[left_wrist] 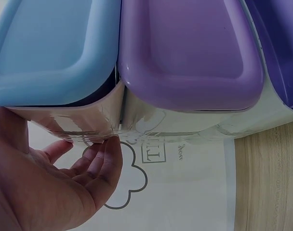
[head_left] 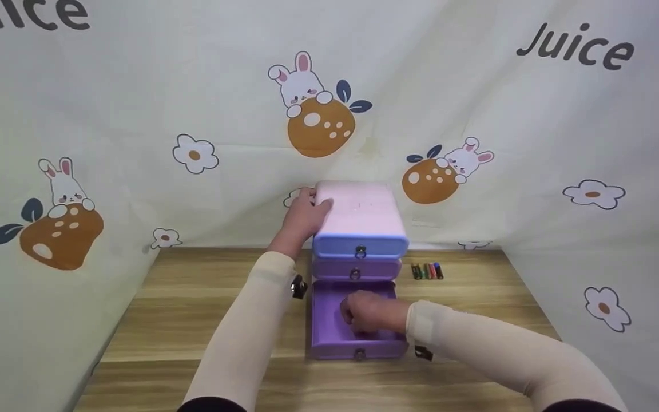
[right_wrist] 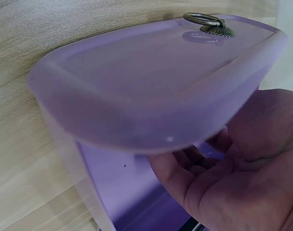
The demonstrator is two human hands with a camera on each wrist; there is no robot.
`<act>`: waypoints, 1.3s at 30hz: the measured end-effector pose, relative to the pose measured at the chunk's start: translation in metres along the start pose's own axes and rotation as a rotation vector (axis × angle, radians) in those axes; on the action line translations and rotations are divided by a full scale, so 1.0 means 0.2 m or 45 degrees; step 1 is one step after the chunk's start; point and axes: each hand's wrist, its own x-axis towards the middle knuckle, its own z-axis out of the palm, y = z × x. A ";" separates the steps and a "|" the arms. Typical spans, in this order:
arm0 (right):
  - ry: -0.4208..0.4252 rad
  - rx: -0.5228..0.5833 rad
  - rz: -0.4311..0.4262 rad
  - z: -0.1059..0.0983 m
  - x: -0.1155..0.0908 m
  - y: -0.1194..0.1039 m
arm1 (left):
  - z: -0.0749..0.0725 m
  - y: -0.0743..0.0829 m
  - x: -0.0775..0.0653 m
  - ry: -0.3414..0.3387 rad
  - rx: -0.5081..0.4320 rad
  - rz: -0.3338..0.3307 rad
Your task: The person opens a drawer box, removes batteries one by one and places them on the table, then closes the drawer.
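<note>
A small drawer unit stands on the table, with a pink top (head_left: 358, 209), a blue top drawer (head_left: 335, 247), a purple middle drawer (head_left: 332, 269) and a purple bottom drawer (head_left: 329, 350) pulled out. My left hand (head_left: 306, 217) rests at the unit's upper left edge; in the left wrist view its bent fingers (left_wrist: 105, 163) touch the pink side wall. Inside the bottom drawer is my right hand (head_left: 366, 312), its fingers curled downward. The drawer front hides the fingertips in the right wrist view, so I cannot tell whether they hold something. Below that hand lies a black and silver item (right_wrist: 191, 224).
Several batteries (head_left: 428, 271) lie in a row on the wooden table (head_left: 209, 332), right of the unit. A printed cloth (head_left: 226, 86) with rabbits and flowers hangs behind and at both sides. Ring pulls (head_left: 360, 354) stick out from the drawer fronts.
</note>
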 end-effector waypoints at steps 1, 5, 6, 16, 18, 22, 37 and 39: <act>-0.002 0.012 0.000 0.00 0.00 0.00 | 0.00 0.00 0.00 -0.001 0.002 0.001; -0.013 0.057 0.005 -0.03 -0.02 -0.01 | 0.00 0.00 0.00 -0.002 -0.002 -0.005; -0.011 0.062 0.001 -0.03 -0.03 -0.01 | 0.00 0.00 0.00 -0.004 -0.006 -0.009; 0.077 0.121 -0.140 -0.11 -0.05 0.01 | 0.00 0.00 0.00 -0.012 -0.030 -0.002; 0.095 0.129 -0.166 -0.12 -0.07 0.02 | 0.00 0.00 0.00 -0.017 -0.029 0.005; 0.120 0.142 -0.173 -0.15 -0.09 0.02 | 0.00 0.00 -0.01 -0.017 -0.032 0.003; 0.145 0.254 -0.113 -0.22 -0.18 0.09 | 0.00 -0.01 0.00 -0.001 -0.043 -0.008; 0.143 0.276 -0.099 -0.22 -0.20 0.11 | 0.00 -0.01 0.00 -0.002 -0.038 -0.005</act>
